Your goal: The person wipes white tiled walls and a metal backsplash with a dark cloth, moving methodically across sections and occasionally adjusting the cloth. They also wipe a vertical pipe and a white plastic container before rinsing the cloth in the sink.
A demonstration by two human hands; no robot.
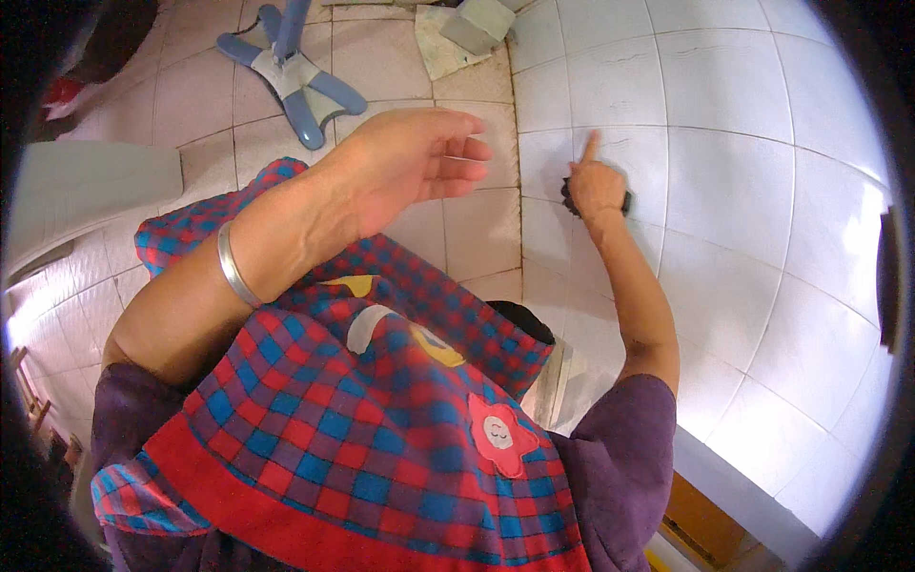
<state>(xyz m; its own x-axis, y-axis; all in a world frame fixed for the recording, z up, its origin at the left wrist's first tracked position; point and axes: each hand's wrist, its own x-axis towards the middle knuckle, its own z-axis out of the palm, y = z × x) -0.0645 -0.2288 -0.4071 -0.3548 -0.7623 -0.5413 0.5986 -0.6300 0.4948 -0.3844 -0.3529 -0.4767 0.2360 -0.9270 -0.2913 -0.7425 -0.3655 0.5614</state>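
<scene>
My right hand (599, 189) is against the white tiled wall (725, 186), its index finger stretched along the tiles. The other fingers curl over a black object (569, 196), probably a scrubbing pad, which shows only at the sides of the hand. Faint wavy streaks mark the tiles near that fingertip. My left hand (436, 161) hangs in the air over the floor tiles, holding nothing, its fingers slightly bent and apart. A silver bangle (234, 266) circles the left forearm. Below the arms spreads a red and blue checked apron (343, 429) with a flower patch (497, 432).
On the pinkish tiled floor (382, 61) stands a blue and white four-legged base (291, 77) with a pole. A grey block (479, 25) rests on a stained sheet (443, 57) by the wall. At left is a pale smooth surface (100, 182); a dark object (886, 279) sits at the right rim.
</scene>
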